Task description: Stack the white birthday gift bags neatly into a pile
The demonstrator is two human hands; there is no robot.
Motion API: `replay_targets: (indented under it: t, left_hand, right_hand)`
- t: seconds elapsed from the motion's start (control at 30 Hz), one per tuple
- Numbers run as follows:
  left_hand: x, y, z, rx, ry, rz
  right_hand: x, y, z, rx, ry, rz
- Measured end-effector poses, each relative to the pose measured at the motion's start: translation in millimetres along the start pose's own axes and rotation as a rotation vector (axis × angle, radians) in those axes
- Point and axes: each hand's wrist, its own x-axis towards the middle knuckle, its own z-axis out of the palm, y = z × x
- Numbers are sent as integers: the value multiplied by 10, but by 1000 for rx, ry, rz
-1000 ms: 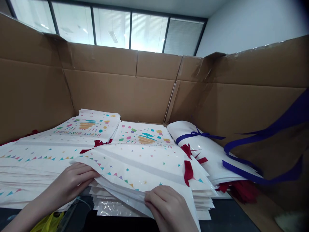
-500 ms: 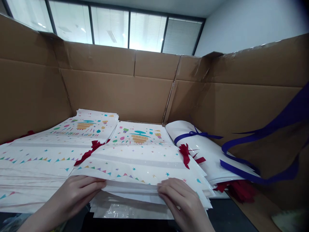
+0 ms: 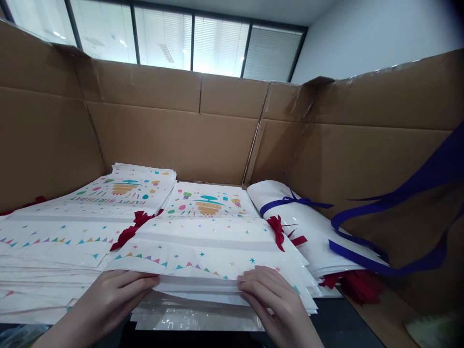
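In front of me lies a stack of white birthday-print plastic bags point(image 3: 203, 241), patterned with a cake, stars and bunting, with red ribbon point(image 3: 277, 232) at the sides. My left hand point(image 3: 116, 295) pinches the near edge of the top bag at its left. Farther right along that edge, my right hand point(image 3: 270, 295) is closed on it too, fingers on top. The edge is lifted slightly, and white layers show beneath it between my hands. Both thumbs are mostly hidden.
Another stack of printed bags point(image 3: 54, 232) lies to the left. A white roll point(image 3: 293, 217) tied with blue ribbon point(image 3: 391, 268) rests at right, with red ribbon point(image 3: 355, 286) below it. Tall cardboard walls point(image 3: 174, 140) enclose the back and sides.
Both hands keep their hold on the bag's near edge. My left hand has dipped slightly; the view has shifted a little. Otherwise the stacks look the same.
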Motion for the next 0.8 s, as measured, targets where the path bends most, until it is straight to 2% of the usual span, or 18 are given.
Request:
replay_targets:
  t: [0.13, 0.37, 0.47, 0.67, 0.73, 0.8]
  left_hand:
    - [47, 27, -34, 2, 41, 38]
    - [14, 47, 2, 19, 17, 52]
    - [19, 69, 37, -10, -23, 21]
    - [89, 166, 85, -108, -141, 2]
    - [141, 211, 59, -128, -183, -54]
    - [211, 241, 23, -149, -272, -132]
  right_hand:
    - [21, -36, -27, -34, 25, -16]
    - [83, -124, -35, -125, 13, -53]
    - [116, -156, 58, -128, -7, -77]
    - [260, -253, 317, -124, -129, -113]
    - [316, -291, 391, -116, -151, -105]
    - [367, -327, 454, -104, -166, -101]
